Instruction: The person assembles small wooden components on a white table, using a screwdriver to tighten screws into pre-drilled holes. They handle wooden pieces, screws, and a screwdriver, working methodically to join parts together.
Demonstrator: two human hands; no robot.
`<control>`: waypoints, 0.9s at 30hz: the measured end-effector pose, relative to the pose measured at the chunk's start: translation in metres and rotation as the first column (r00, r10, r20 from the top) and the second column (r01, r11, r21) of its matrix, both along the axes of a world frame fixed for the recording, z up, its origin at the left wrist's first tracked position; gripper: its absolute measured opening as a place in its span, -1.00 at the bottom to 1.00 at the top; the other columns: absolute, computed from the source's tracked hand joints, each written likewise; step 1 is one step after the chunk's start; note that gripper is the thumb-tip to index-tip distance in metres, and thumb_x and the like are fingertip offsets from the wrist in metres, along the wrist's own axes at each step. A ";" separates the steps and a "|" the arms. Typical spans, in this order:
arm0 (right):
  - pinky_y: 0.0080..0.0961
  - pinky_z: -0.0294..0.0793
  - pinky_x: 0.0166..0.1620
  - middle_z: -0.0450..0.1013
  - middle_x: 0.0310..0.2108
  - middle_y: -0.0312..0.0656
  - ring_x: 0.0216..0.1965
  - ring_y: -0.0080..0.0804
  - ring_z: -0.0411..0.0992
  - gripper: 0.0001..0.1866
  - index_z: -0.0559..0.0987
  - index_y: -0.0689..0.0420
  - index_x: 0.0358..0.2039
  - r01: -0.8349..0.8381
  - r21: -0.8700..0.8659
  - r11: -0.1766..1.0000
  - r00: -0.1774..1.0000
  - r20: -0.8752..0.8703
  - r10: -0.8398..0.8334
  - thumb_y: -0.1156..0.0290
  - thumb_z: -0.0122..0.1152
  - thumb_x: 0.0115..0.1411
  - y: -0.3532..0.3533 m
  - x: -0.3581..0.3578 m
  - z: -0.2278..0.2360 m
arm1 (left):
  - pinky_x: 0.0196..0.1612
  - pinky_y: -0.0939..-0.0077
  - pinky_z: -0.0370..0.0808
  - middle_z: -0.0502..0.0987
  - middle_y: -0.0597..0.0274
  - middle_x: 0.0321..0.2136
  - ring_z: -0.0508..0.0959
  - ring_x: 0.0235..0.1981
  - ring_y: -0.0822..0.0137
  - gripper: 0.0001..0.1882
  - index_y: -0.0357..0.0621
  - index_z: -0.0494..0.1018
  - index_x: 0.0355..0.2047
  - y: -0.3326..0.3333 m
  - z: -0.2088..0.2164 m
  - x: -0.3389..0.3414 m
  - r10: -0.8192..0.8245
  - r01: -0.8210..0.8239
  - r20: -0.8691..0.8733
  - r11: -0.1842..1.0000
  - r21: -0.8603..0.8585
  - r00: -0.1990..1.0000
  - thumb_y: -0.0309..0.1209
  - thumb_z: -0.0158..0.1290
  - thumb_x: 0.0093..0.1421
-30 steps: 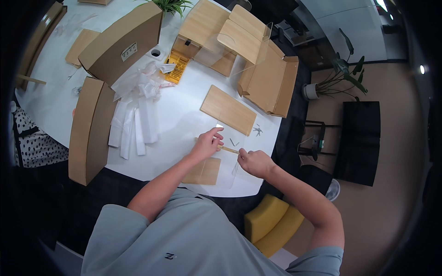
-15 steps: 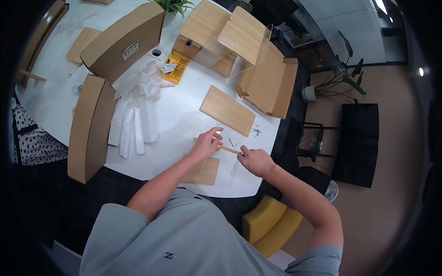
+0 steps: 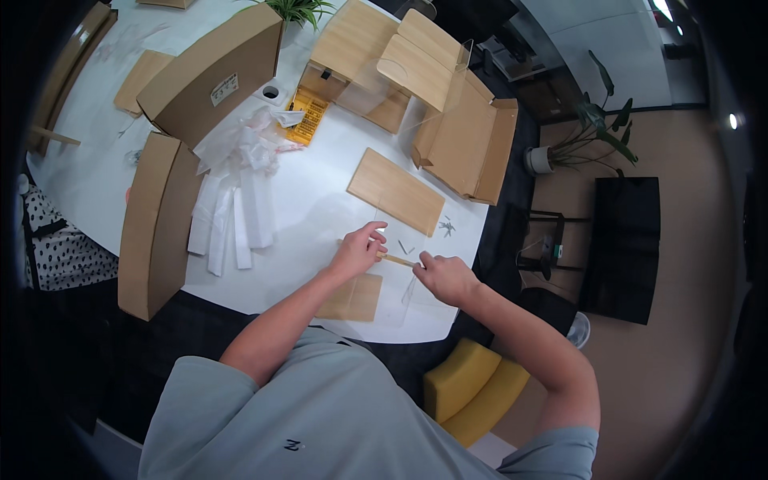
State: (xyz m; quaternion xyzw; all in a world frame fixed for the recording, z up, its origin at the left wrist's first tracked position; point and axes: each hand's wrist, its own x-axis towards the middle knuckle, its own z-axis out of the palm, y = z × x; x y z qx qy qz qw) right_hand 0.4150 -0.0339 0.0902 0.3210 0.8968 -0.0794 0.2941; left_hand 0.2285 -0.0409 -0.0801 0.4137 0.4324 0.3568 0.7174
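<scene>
A narrow, light wooden board (image 3: 397,260), seen edge-on, spans the gap between my hands above the near part of the table. My left hand (image 3: 356,254) is closed around its left end, with the index finger raised and bent. My right hand (image 3: 446,280) is closed at the board's right end; whether its fingers also hold something small is hidden. Below and left of the board lies a square wooden panel (image 3: 356,299). A clear sheet (image 3: 404,302) shows faintly beside that panel. Beyond my hands are small metal pieces (image 3: 406,248) and a longer wooden panel (image 3: 396,192).
Small metal parts (image 3: 447,228) lie near the table's right edge. At the back stand a wooden shelf unit (image 3: 352,40) with clear panels and an open cardboard box (image 3: 472,140). Left are plastic wrapping (image 3: 248,144), white strips (image 3: 240,228), a yellow tool case (image 3: 308,116) and cardboard (image 3: 160,224).
My right hand has shifted very slightly. The board and my left hand look the same, and the view has moved a little.
</scene>
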 end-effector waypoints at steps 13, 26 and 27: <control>-0.18 0.61 -0.16 0.63 -0.34 0.14 -0.26 0.01 0.62 -0.75 0.70 0.31 -0.23 0.828 -0.261 0.496 0.503 -0.045 -0.863 0.58 0.16 0.08 -0.002 0.004 -0.031 | -0.19 0.42 0.73 0.57 0.05 -0.11 0.69 -0.14 0.26 -0.62 -0.16 0.35 0.20 -0.003 0.003 0.000 0.004 -0.004 0.005 1.000 0.000 1.000 -0.60 -0.12 0.39; -0.33 0.56 -0.41 0.63 -0.40 0.08 -0.47 -0.18 0.59 -0.73 0.66 0.34 -0.20 0.906 -0.282 0.315 0.307 -0.074 -0.949 0.55 0.13 0.10 -0.010 0.008 -0.049 | -0.20 0.45 0.73 0.58 0.08 -0.13 0.69 -0.16 0.30 -0.62 -0.16 0.37 0.20 -0.003 0.002 0.002 0.019 -0.019 0.013 1.000 -0.018 1.000 -0.60 -0.12 0.40; -0.29 0.57 -0.31 0.63 -0.39 0.08 -0.43 -0.10 0.60 -0.73 0.67 0.32 -0.21 0.924 -0.365 -0.114 -0.074 0.122 -0.990 0.56 0.11 0.10 0.002 -0.002 -0.033 | -0.19 0.45 0.73 0.57 0.08 -0.13 0.69 -0.16 0.30 -0.62 -0.16 0.37 0.20 -0.005 0.001 -0.001 0.009 -0.009 -0.009 1.000 -0.019 1.000 -0.60 -0.12 0.40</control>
